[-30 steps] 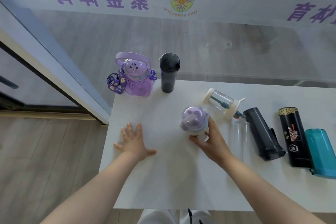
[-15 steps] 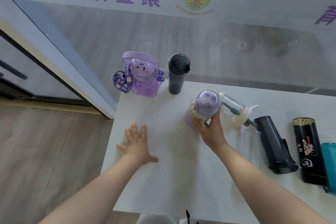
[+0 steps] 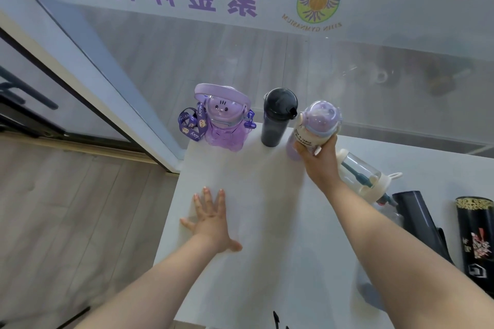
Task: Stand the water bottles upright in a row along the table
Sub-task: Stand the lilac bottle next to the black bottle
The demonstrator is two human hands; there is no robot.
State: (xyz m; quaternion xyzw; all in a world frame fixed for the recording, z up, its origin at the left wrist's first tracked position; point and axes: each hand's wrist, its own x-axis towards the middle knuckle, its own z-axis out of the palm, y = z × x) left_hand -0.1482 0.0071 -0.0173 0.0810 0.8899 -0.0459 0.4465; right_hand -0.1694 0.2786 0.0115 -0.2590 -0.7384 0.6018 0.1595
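Lilac bottle (image 3: 318, 125) sits in your right hand (image 3: 319, 159), grip curled round its body, at the far edge of the surface (image 3: 267, 262), just right of the upright dark bottle (image 3: 276, 117) and bear bottle (image 3: 222, 117). Can't tell if its base touches down. Your left hand (image 3: 212, 224) lies flat, fingers spread, on the surface. Clear bottle (image 3: 361, 171), dark flask (image 3: 419, 222) and black flask (image 3: 475, 238) lie on their sides at right.

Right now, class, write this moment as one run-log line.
right hand grips lilac bottle | setting it beside dark bottle, bear bottle | left hand flat on table | lying: clear bottle
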